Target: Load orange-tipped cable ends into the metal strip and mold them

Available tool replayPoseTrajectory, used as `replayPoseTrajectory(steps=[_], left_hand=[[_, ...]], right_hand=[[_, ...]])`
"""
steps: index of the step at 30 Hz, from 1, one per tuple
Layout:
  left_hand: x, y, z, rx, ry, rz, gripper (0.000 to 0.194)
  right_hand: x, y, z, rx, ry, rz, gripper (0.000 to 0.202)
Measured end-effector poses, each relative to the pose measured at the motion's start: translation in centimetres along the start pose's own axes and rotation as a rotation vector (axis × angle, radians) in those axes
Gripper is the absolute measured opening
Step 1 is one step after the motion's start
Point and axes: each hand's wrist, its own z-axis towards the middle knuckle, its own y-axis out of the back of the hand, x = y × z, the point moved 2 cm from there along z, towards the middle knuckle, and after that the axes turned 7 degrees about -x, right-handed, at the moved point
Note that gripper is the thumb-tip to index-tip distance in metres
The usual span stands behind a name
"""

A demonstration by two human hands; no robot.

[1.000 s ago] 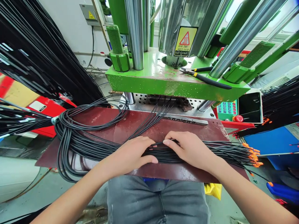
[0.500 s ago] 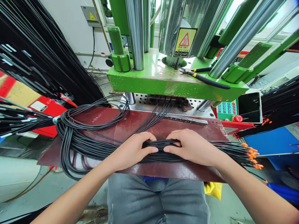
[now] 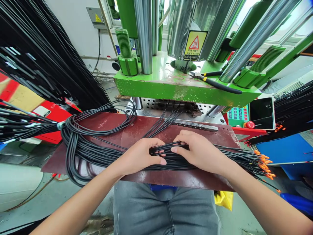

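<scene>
A long bundle of thin black cables (image 3: 105, 157) lies across the dark red board in front of me, with orange ends (image 3: 265, 163) at the right. My left hand (image 3: 144, 155) is curled around some of these cables near the middle; its fingers show behind them, and its thumb stands a little apart. Close beside it, my right hand (image 3: 195, 148) pinches several cables between thumb and fingers, slightly lifted from the bundle. More cables run from the press toward the board, passing behind my hands.
A green press (image 3: 176, 85) with a high-temperature label stands ahead, and black-handled cutters (image 3: 215, 83) lie on it. A slotted metal bar (image 3: 195, 125) rests at the board's far edge. A keypad with a red button (image 3: 248, 124) is at the right. Hanging cables (image 3: 49, 58) fill the left.
My right hand has risen slightly, lifting a few cables off the bundle. My left thumb has parted from the cables, and more of its fingertips show behind them.
</scene>
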Motion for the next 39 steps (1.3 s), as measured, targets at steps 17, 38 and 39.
replayPoseTrajectory(steps=[17,38,39], left_hand=[[-1.4,0.4,-1.2,-0.218,-0.168,0.301,0.025],[-3.2,-15.7,-2.3,0.490,0.332,-0.738,0.057],[-3.0,-15.8,-2.3,0.485,0.334,-0.785,0.057]], right_hand=[[-9.6,12.6,-7.5,-0.204,-0.246,-0.748,0.036],[-2.5,1.9,-8.6,-0.211,0.317,-0.534,0.021],[-2.7,1.6,-8.3,-0.232,0.290,-0.540,0.021]])
